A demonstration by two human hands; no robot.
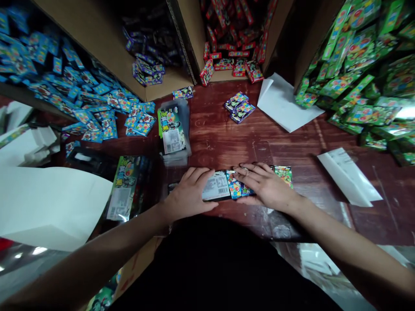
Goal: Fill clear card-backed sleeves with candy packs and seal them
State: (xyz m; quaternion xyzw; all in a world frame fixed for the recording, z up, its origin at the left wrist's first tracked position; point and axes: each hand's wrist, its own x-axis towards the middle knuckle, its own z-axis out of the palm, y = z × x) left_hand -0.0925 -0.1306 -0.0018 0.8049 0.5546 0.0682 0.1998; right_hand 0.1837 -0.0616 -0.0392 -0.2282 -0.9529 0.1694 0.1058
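My left hand (189,192) is closed around a flat printed pack (216,186) with a pale barcode label, lying near the table's front edge. At its right end, a small blue box (234,185) lies against the label. My right hand (266,183) grips the row of small boxes from above, fingers pressed together over it. A small green box (284,174) shows beyond my right hand. Parts of the row are hidden under both hands. Behind my left hand lies a stack of clear sleeves with printed cards (173,129).
Cartons at the back hold many blue boxes (90,99), purple boxes (147,71), red boxes (225,64) and green boxes (353,86). Two purple boxes (240,107) lie mid-table. Folded white papers (287,103) lie right. A filled printed pack stack (126,185) and white sheet (52,203) stand left.
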